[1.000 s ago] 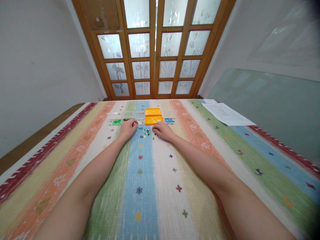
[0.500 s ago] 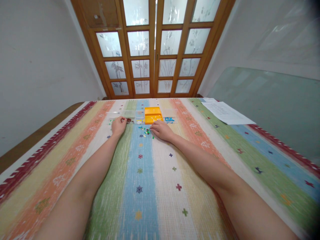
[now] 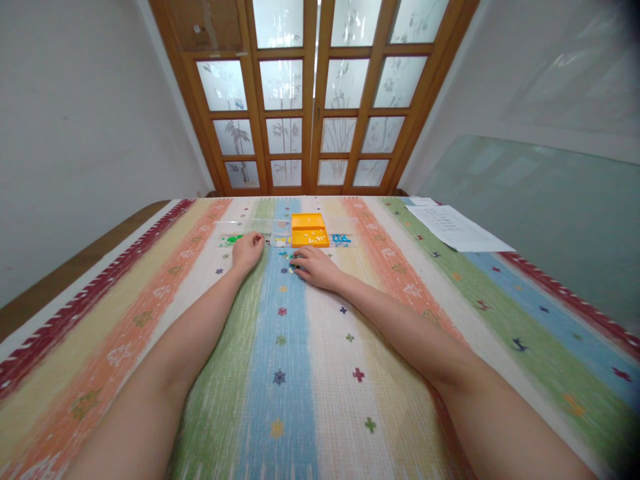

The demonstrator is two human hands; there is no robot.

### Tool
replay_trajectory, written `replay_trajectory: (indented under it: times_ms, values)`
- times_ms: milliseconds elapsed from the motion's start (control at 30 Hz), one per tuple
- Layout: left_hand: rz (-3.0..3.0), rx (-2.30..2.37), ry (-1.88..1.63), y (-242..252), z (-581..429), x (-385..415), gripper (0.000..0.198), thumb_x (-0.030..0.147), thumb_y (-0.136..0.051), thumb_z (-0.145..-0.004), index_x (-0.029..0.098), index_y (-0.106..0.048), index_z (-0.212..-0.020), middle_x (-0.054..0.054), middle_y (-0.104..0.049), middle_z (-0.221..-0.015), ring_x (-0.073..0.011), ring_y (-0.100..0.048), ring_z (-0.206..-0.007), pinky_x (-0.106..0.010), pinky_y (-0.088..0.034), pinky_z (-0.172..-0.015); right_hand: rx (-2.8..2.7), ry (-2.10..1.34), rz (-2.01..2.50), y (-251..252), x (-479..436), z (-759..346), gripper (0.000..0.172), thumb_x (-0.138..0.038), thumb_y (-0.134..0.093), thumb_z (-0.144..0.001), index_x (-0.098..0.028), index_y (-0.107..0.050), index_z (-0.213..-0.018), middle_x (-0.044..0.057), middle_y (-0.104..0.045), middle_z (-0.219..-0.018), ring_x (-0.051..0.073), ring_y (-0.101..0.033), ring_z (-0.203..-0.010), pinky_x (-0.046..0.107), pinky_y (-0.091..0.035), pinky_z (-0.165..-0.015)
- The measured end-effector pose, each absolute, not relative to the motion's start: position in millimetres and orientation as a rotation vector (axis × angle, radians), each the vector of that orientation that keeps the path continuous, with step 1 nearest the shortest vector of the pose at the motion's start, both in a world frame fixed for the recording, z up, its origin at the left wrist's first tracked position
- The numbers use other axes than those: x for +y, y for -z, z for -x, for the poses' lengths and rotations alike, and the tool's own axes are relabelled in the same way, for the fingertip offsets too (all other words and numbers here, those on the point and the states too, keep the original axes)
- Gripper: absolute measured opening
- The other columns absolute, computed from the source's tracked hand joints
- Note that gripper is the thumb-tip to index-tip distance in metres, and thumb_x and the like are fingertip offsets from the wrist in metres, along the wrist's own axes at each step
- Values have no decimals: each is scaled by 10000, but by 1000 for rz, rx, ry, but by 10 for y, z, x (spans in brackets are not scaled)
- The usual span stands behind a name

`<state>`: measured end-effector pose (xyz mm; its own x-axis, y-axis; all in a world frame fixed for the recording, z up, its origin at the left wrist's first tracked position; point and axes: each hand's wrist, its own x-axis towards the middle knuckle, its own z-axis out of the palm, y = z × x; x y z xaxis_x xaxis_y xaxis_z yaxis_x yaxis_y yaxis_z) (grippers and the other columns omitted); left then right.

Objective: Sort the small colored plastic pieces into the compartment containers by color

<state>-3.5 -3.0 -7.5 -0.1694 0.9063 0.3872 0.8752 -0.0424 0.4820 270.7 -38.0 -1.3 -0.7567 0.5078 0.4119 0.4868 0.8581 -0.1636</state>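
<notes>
My left hand (image 3: 248, 252) is over the left part of a clear compartment tray (image 3: 223, 244), its thumb and fingertips pinched together above a section with dark pieces. What the pinch holds, if anything, is too small to make out. My right hand (image 3: 317, 268) lies low on the cloth in front of an orange box (image 3: 309, 238), its fingers stretched over a pile of small coloured pieces (image 3: 285, 255) and partly hiding it. Green pieces (image 3: 233, 240) lie in the tray's left section, blue pieces (image 3: 341, 239) in its right one. White pieces lie inside the orange box, whose lid stands open.
A striped tablecloth (image 3: 295, 347) covers the table. Printed paper sheets (image 3: 453, 228) lie at the far right. Behind the table are wood-framed glass doors (image 3: 313, 113), and a pale glass panel (image 3: 540, 193) leans along the right wall.
My left hand has moved slightly right along the tray, uncovering the green pieces and covering most of the dark ones. My right hand has shifted left, over more of the pile.
</notes>
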Motion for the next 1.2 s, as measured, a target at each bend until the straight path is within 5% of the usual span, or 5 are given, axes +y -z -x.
replay_trajectory:
  times_ms: [533, 833, 1200]
  values:
    - [-2332, 1732, -879, 96, -97, -80, 291, 360, -546, -950, 195, -777, -1013, -51, -741, -815, -206, -625, -729, -298, -415, -682, -2421, -268, 608, 70, -282, -2733, 68, -210, -669, -960, -215, -733, -980, 84, -719, -1110, 239, -615, -1084, 405, -464, -982]
    - [-2578, 1464, -662, 27, -286, -218, 239, 309, -567, -947, 233, -780, -1022, -44, -773, -945, -201, -659, -823, -293, -446, -762, -1975, -191, 1063, 73, 97, -3130, 102, -258, -616, -937, -210, -705, -925, 75, -730, -979, 236, -625, -956, 371, -454, -897]
    - [-2579, 1443, -557, -15, -317, -260, 231, 311, -577, -932, 238, -773, -1029, -37, -753, -846, -198, -648, -767, -285, -411, -709, -1683, -151, 1446, 144, 349, -3571, 219, -274, -544, -925, -179, -722, -1011, 134, -723, -1015, 275, -630, -948, 396, -471, -868]
